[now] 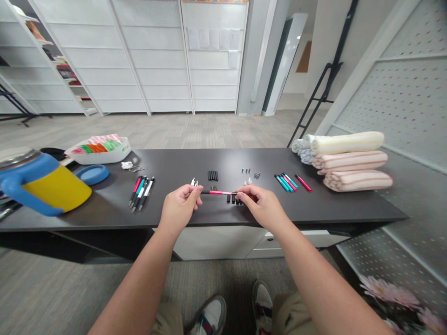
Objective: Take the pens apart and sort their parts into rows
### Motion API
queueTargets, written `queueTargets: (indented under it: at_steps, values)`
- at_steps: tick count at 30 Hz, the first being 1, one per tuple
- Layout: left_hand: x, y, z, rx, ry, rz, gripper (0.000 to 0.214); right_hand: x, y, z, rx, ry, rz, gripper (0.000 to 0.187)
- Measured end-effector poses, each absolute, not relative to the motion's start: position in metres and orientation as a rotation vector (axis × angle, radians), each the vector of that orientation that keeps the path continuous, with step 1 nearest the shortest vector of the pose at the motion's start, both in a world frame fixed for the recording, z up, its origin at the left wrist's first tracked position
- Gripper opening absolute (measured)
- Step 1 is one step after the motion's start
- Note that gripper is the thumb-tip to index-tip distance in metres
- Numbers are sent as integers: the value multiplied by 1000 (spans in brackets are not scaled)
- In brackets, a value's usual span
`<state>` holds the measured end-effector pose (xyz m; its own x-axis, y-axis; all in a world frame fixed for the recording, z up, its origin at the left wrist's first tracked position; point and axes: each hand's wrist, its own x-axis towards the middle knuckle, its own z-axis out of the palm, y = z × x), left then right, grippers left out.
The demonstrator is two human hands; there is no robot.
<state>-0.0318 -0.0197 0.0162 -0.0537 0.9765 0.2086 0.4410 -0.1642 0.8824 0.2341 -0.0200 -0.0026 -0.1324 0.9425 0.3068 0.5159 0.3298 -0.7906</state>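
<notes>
A red and black pen (220, 192) is held level above the dark table, stretched between both hands. My left hand (181, 204) pinches its black end. My right hand (260, 202) pinches the other end, where the fingertips hide the tip. Just below the pen lie short black pen parts (233, 199), partly covered by my right hand. Black grips (213, 176) line up behind the pen, and small springs (257, 176) lie to their right. White slim parts (194, 182) show beyond my left fingers.
Several assembled pens (141, 193) lie to the left. Coloured barrels (286, 182) and one red barrel (303, 183) lie to the right. Rolled towels (352, 160) are stacked at the right end. A blue and yellow jug (45, 184), a blue lid (92, 174) and a white basket (120, 152) stand left.
</notes>
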Motion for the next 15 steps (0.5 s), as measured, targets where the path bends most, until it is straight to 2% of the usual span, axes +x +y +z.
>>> queueTargets:
  at_steps: [5, 15]
  values:
    - [-32, -19, 15, 1642, 1531, 1174, 43, 236, -20, -3, -1293, -1712, 656, 19]
    - [-33, -17, 13, 1604, 1500, 1206, 48, 236, -21, -5, -1294, -1666, 647, 30]
